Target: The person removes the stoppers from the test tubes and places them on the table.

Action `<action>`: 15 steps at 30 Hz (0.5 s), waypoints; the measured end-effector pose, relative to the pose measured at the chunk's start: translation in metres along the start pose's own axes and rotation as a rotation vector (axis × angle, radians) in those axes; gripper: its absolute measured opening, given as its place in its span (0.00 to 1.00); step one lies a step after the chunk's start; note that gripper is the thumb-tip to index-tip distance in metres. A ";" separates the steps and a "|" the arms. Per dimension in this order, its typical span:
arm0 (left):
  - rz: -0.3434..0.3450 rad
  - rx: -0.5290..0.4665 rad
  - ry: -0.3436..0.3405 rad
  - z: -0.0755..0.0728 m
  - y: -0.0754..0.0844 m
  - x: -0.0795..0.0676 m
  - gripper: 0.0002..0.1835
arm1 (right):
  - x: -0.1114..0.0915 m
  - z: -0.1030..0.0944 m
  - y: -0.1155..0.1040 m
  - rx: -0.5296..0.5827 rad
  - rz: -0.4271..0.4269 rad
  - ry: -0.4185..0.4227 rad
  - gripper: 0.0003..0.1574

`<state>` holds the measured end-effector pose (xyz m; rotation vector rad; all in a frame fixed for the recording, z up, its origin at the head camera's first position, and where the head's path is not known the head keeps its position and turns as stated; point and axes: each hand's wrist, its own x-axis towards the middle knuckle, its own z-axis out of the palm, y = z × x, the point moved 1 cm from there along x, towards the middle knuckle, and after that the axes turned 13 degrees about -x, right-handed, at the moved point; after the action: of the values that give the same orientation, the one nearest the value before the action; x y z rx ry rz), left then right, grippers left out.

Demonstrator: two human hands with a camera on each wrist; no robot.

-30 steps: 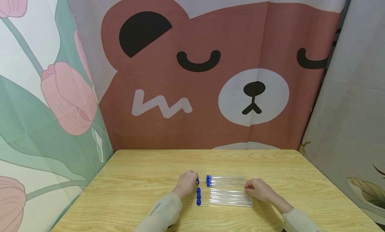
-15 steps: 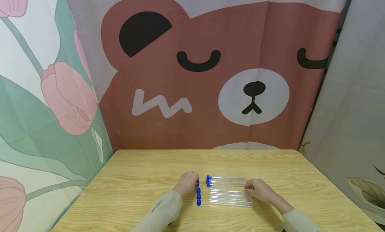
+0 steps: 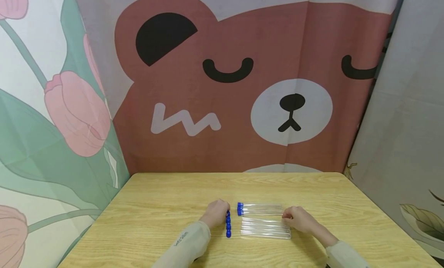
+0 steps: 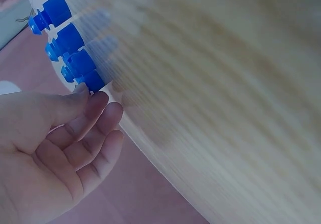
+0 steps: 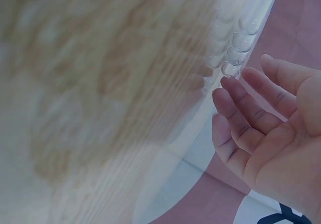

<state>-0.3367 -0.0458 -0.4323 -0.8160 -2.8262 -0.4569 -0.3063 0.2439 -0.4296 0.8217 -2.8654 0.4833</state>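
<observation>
Blue test tube stoppers [image 3: 228,228] lie in a row running toward the viewer. At the far end of that row, my left hand [image 3: 214,213] pinches the last stopper [image 4: 92,81] between thumb and forefinger, up against its neighbour. To the right lie several clear test tubes [image 3: 264,228] side by side, without stoppers. My right hand [image 3: 301,218] is at their right ends, fingers loosely bent; in the right wrist view its fingertips [image 5: 228,82] touch or nearly touch the nearest rounded tube end [image 5: 231,69]. Whether they make contact is hard to tell.
Behind the bare tubes lies a smaller group of clear tubes [image 3: 263,209] with blue stoppers [image 3: 240,209] at their left ends. All rest on a wood-grain table [image 3: 166,191]. A bear-print curtain [image 3: 194,152] hangs behind the table's far edge.
My left hand has drawn the far stopper slightly toward the viewer, closing its gap to the row. The right hand and the tubes have stayed in place.
</observation>
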 end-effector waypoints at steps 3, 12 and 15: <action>0.003 0.003 0.011 0.001 -0.001 0.000 0.07 | 0.000 0.000 0.000 -0.001 -0.001 0.001 0.05; 0.017 0.017 0.038 -0.002 -0.001 -0.003 0.06 | 0.001 -0.001 -0.003 0.005 -0.008 0.013 0.04; 0.020 0.027 0.044 -0.002 -0.001 -0.004 0.07 | 0.000 -0.002 -0.004 0.011 -0.007 0.014 0.04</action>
<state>-0.3337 -0.0490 -0.4317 -0.8183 -2.7746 -0.4280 -0.3044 0.2412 -0.4264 0.8259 -2.8487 0.5020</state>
